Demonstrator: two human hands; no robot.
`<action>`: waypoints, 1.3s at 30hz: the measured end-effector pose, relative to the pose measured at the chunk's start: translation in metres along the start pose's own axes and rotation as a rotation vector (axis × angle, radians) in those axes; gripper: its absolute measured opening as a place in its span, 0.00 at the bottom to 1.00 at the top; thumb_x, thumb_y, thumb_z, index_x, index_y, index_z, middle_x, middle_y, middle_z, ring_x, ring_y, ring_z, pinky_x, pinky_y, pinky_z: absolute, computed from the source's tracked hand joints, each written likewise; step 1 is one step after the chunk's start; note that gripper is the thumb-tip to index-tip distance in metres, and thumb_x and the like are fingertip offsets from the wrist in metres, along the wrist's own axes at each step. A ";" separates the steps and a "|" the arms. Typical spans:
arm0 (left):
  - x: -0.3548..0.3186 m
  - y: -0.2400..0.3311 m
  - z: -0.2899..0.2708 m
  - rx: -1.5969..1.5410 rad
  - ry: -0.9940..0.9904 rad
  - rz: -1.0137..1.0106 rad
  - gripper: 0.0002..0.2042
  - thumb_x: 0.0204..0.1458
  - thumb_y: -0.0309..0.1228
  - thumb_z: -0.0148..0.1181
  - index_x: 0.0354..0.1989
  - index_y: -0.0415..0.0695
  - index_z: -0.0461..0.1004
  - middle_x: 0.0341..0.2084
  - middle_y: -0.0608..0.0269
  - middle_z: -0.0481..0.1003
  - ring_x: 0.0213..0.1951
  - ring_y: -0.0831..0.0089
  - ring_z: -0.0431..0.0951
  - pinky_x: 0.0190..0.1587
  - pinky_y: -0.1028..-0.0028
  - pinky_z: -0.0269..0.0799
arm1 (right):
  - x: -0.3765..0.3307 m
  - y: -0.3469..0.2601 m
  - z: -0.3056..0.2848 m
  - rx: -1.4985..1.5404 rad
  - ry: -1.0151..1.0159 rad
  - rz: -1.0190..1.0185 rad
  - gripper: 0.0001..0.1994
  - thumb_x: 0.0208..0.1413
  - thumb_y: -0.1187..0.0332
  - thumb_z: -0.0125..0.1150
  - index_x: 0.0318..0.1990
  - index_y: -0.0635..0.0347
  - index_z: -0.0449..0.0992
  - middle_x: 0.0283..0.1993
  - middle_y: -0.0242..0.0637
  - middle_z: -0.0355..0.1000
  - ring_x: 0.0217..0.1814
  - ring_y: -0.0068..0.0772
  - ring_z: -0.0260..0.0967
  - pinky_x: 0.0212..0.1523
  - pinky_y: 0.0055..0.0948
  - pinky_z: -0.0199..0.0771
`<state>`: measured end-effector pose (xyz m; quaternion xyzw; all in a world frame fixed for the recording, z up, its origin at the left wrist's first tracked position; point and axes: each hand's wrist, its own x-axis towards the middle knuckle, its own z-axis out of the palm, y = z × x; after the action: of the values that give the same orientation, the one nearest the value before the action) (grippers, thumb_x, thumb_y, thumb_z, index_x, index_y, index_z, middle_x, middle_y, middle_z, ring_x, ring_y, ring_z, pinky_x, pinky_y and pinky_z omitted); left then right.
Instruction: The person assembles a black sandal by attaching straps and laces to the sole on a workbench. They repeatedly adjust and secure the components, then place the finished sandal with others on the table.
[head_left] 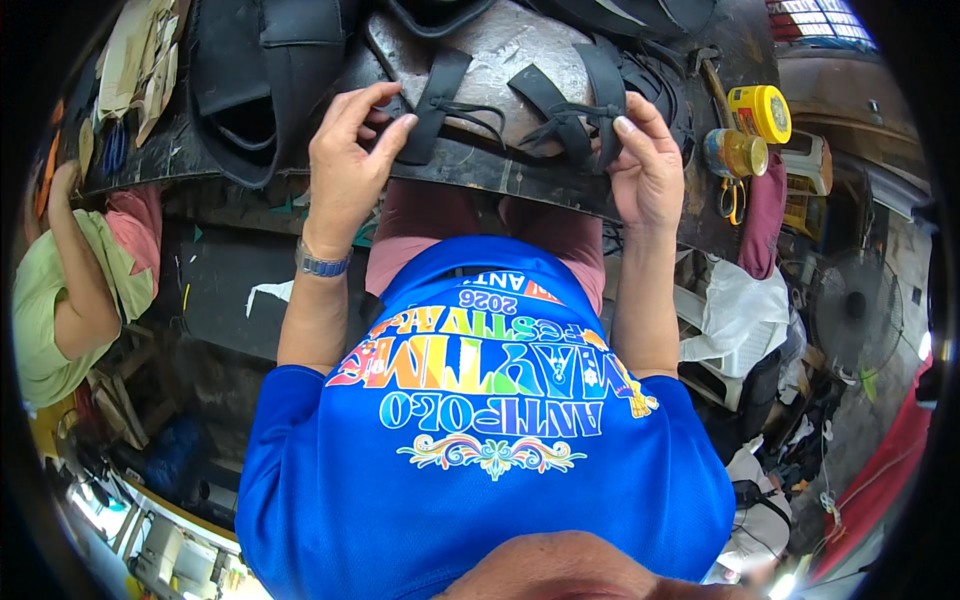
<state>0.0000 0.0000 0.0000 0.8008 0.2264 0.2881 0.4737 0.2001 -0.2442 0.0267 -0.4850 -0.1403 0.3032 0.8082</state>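
Two pairs of crossed black straps, each with thin cord laced through, lie on a worn grey slab at the bench's near edge. Beside the left straps (437, 105) is my left hand (350, 145), its thumb and forefinger apart and its other fingers curled behind. My right hand (648, 165) has its thumb and forefinger at the outer edge of the right straps (570, 110), closed on the strap where the cord comes out. The grey slab (500, 60) shows between the two sets.
Black bags or leather pieces (270, 90) lie at the left. A hammer (715, 85), a yellow-lidded jar (762, 113), a second jar (737, 153) and orange-handled scissors (733, 200) are at the right edge. Another person's arm (85, 270) reaches the bench on the left. A fan (855, 300) stands right.
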 end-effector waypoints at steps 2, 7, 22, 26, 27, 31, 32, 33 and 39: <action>-0.001 0.005 0.004 0.114 -0.010 0.044 0.24 0.49 0.32 0.77 0.56 0.45 0.79 0.43 0.60 0.80 0.41 0.70 0.80 0.43 0.72 0.76 | -0.004 0.006 0.003 -0.026 0.039 0.010 0.17 0.62 0.78 0.62 0.58 0.64 0.76 0.52 0.36 0.78 0.48 0.29 0.80 0.46 0.31 0.82; 0.002 0.006 0.002 0.131 -0.111 -0.061 0.25 0.50 0.30 0.75 0.59 0.46 0.79 0.41 0.63 0.81 0.41 0.78 0.79 0.44 0.77 0.74 | 0.002 0.021 0.014 0.012 0.001 -0.009 0.16 0.59 0.81 0.66 0.55 0.66 0.78 0.52 0.38 0.79 0.53 0.26 0.76 0.57 0.26 0.76; 0.003 -0.017 -0.005 -0.537 -0.374 -0.250 0.15 0.62 0.26 0.64 0.57 0.38 0.80 0.47 0.62 0.82 0.48 0.78 0.80 0.53 0.79 0.75 | -0.013 -0.005 0.062 -1.107 -0.624 -0.395 0.14 0.45 0.79 0.71 0.41 0.52 0.88 0.31 0.31 0.71 0.37 0.32 0.71 0.40 0.30 0.71; 0.003 -0.016 -0.006 -0.499 -0.399 -0.223 0.16 0.63 0.26 0.64 0.58 0.38 0.80 0.49 0.60 0.83 0.49 0.78 0.80 0.54 0.78 0.76 | -0.013 -0.006 0.066 -1.128 -0.612 -0.408 0.14 0.45 0.78 0.72 0.41 0.50 0.88 0.31 0.31 0.71 0.37 0.32 0.71 0.39 0.30 0.71; 0.003 -0.014 -0.006 -0.500 -0.393 -0.206 0.16 0.63 0.26 0.63 0.58 0.38 0.80 0.49 0.60 0.83 0.49 0.78 0.80 0.53 0.78 0.76 | -0.013 -0.008 0.067 -1.150 -0.625 -0.417 0.14 0.44 0.77 0.72 0.40 0.50 0.88 0.31 0.31 0.71 0.37 0.33 0.71 0.40 0.31 0.71; 0.008 -0.004 -0.009 -0.436 -0.516 -0.221 0.14 0.62 0.26 0.64 0.55 0.37 0.81 0.45 0.61 0.84 0.46 0.77 0.81 0.51 0.78 0.77 | -0.010 -0.014 0.075 -1.238 -0.670 -0.519 0.13 0.44 0.76 0.73 0.39 0.52 0.86 0.34 0.30 0.72 0.42 0.37 0.72 0.45 0.36 0.71; 0.008 -0.001 -0.011 -0.407 -0.592 -0.200 0.13 0.62 0.26 0.64 0.54 0.37 0.81 0.45 0.61 0.84 0.46 0.77 0.82 0.51 0.78 0.77 | -0.010 -0.013 0.078 -1.273 -0.684 -0.565 0.12 0.44 0.75 0.74 0.39 0.52 0.86 0.35 0.30 0.73 0.44 0.38 0.72 0.47 0.37 0.71; 0.009 0.003 -0.013 -0.401 -0.652 -0.158 0.13 0.62 0.26 0.64 0.53 0.36 0.82 0.44 0.61 0.84 0.45 0.77 0.82 0.50 0.78 0.77 | -0.007 -0.009 0.081 -1.236 -0.662 -0.618 0.12 0.44 0.75 0.74 0.39 0.52 0.85 0.37 0.30 0.74 0.46 0.39 0.73 0.48 0.37 0.71; 0.014 0.024 -0.010 -0.404 -0.641 -0.092 0.11 0.60 0.25 0.66 0.49 0.37 0.83 0.41 0.60 0.85 0.44 0.76 0.83 0.50 0.76 0.77 | -0.006 0.006 0.082 -1.230 -0.627 -0.594 0.11 0.47 0.75 0.72 0.39 0.51 0.82 0.42 0.29 0.80 0.49 0.35 0.76 0.60 0.37 0.64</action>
<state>0.0052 0.0045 0.0285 0.7297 0.0409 0.0403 0.6813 0.1503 -0.1888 0.0615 -0.6818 -0.6329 0.0629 0.3614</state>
